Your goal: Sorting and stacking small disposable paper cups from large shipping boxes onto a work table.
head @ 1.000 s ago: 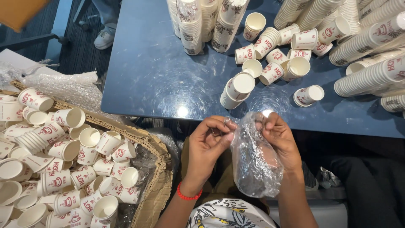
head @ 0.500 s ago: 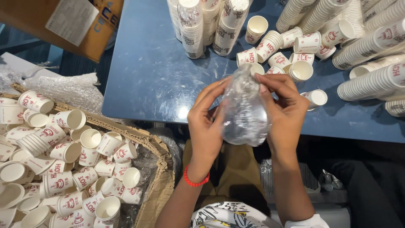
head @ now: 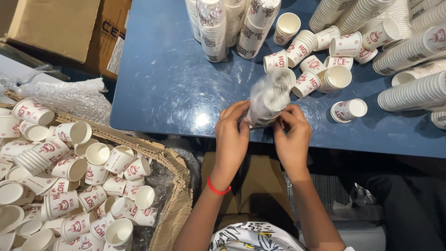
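Since the earlier pictures, both hands have carried the clear plastic sleeve [head: 268,98] up from the lap and forward over the near edge of the blue counter [head: 167,83], and the sleeve now lies tilted away from the person rather than hanging loose.

Head view: the left hand [head: 232,135] has its grip closed on the near left end of the sleeve, fingers curled around the film. The right hand [head: 292,135] pinches the same end from the other side, thumb and fingertips pressed together on it. Inside the sleeve a short stack of white paper cups with red print shows only as a blur.

The risk, as I judge it, is the thin film slipping or tearing at the pinched end, letting the stack slide out. The far end points at the loose cups [head: 320,60] just beyond, so a push forward could knock them about or send one rolling toward the lone cup [head: 349,109].

The sleeve looks crinkled, glossy and see-through, bulging where the cups fill it. To the left, below counter level, a cardboard box [head: 176,186] holds a heap of the same cups.
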